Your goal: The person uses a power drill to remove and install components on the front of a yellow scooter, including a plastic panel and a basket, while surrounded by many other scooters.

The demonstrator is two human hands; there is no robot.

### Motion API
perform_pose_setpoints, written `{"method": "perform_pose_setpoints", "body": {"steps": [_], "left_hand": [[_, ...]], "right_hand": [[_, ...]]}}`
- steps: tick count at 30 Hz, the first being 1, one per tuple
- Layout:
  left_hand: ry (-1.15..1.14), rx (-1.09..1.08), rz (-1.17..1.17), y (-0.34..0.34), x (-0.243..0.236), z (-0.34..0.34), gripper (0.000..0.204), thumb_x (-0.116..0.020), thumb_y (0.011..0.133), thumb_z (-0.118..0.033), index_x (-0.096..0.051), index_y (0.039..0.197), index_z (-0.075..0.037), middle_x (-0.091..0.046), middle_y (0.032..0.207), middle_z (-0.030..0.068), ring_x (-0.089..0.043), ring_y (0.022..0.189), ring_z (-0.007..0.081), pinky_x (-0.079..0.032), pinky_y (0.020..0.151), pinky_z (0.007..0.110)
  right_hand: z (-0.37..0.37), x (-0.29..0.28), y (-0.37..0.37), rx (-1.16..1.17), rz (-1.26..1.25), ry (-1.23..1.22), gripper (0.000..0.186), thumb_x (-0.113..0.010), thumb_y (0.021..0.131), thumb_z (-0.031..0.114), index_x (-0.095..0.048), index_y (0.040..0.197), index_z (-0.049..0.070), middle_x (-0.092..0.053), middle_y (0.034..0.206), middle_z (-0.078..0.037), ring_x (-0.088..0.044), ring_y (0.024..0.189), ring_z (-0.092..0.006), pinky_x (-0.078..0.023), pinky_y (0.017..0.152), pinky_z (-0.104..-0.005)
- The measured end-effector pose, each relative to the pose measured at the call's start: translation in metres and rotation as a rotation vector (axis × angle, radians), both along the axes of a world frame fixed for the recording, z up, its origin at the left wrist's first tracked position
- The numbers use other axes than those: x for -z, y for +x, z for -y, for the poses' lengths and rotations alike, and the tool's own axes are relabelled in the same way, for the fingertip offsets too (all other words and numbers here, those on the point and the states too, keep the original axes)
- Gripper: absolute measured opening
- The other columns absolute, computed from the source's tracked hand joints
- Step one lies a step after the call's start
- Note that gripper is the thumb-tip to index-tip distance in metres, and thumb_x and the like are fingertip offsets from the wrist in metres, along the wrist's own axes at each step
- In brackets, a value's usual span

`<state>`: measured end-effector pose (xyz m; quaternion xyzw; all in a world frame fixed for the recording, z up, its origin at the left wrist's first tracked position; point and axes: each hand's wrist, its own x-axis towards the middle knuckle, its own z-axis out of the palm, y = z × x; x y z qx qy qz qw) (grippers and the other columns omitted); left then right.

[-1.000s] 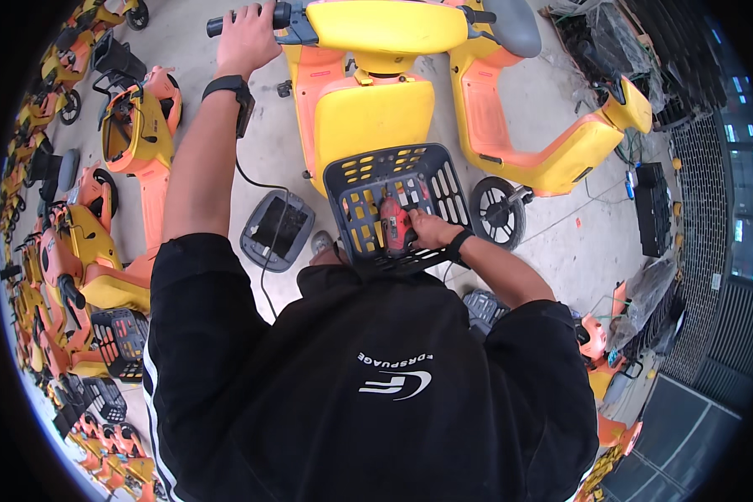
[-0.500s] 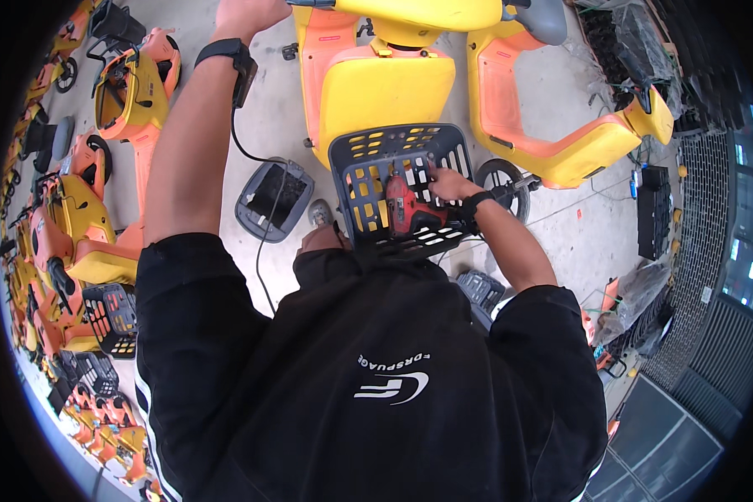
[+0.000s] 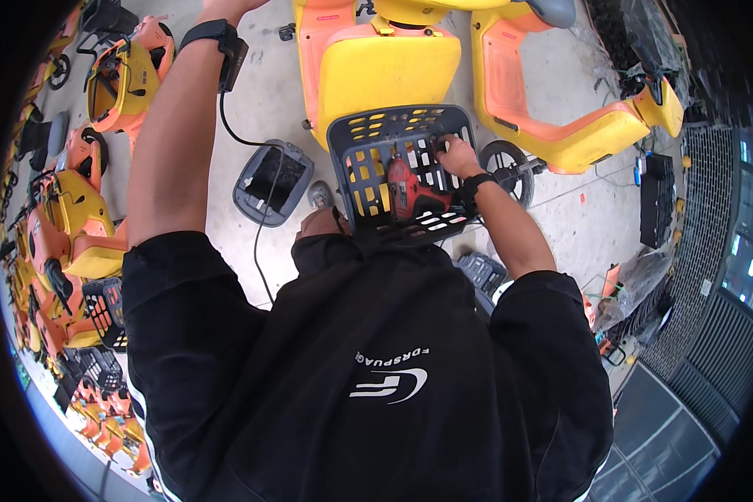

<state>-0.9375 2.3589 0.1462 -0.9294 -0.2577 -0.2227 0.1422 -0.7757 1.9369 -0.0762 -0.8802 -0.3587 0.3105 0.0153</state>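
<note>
A dark grey plastic basket with slotted walls is on the front of a yellow and orange scooter. Inside it lies a red cordless power tool that looks like a drill. My right hand reaches into the basket beside the tool, fingers curled around a small dark piece I cannot make out. My left hand is at the top edge of the picture, left of the scooter; its fingers are cut off from view.
On the floor left of the basket sits a grey open housing, with a black cable passing over it. Another yellow and orange scooter stands at the right. More scooters line the left side. A black crate is farther right.
My left hand has shifted up and left, partly out of the picture. My right hand has moved slightly up and right inside the basket. The view has shifted a little.
</note>
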Motion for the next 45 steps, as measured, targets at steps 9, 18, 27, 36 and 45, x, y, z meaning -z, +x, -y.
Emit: {"method": "perform_pose_setpoints", "body": {"steps": [9, 18, 27, 36, 45], "left_hand": [[0.002, -0.006, -0.006, -0.002, -0.002, 0.003, 0.055, -0.062, 0.061, -0.015, -0.051, 0.114, -0.005, -0.057, 0.103, 0.0164, -0.052, 0.106, 0.0326, -0.037, 0.095, 0.042], [0.0, 0.022, 0.024, -0.001, -0.001, 0.002, 0.055, -0.062, 0.062, -0.015, -0.051, 0.114, -0.004, -0.057, 0.102, 0.0172, -0.052, 0.105, 0.0332, -0.037, 0.095, 0.042], [0.018, 0.037, 0.019, -0.002, 0.0, 0.001, 0.054, -0.061, 0.062, -0.013, -0.051, 0.114, -0.004, -0.057, 0.101, 0.017, -0.052, 0.104, 0.0337, -0.037, 0.095, 0.042], [0.027, 0.053, 0.026, 0.001, 0.002, -0.002, 0.052, -0.061, 0.061, -0.013, -0.052, 0.112, -0.005, -0.057, 0.099, 0.0166, -0.053, 0.101, 0.0335, -0.038, 0.092, 0.042], [0.013, 0.019, -0.007, -0.001, -0.003, -0.001, 0.054, -0.061, 0.063, -0.014, -0.051, 0.114, -0.005, -0.056, 0.103, 0.0171, -0.052, 0.105, 0.0334, -0.037, 0.095, 0.042]], "right_hand": [[-0.002, -0.002, -0.004, -0.048, 0.015, 0.054, 0.044, -0.062, 0.077, 0.021, -0.059, 0.119, 0.01, -0.065, 0.103, -0.025, -0.062, 0.099, -0.0398, -0.049, 0.089, -0.046], [0.003, 0.007, -0.002, -0.058, 0.03, 0.056, 0.037, -0.064, 0.078, 0.021, -0.061, 0.111, 0.007, -0.067, 0.094, -0.024, -0.064, 0.092, -0.0394, -0.051, 0.083, -0.0463], [-0.013, 0.02, -0.002, -0.239, 0.218, 0.08, 0.018, -0.061, 0.08, 0.017, -0.064, 0.088, 0.002, -0.066, 0.085, -0.023, -0.064, 0.085, -0.0399, -0.052, 0.077, -0.048], [-0.029, 0.018, 0.008, -0.463, 0.251, 0.01, 0.016, -0.056, 0.08, 0.013, -0.068, 0.078, 0.003, -0.067, 0.077, -0.021, -0.067, 0.076, -0.0359, -0.054, 0.073, -0.044], [-0.019, -0.041, 0.007, 0.519, -0.754, 0.402, 0.023, -0.073, 0.085, 0.021, -0.07, 0.096, 0.001, -0.062, 0.071, 0.001, -0.054, 0.056, -0.0056, -0.037, 0.048, -0.0183]]}}
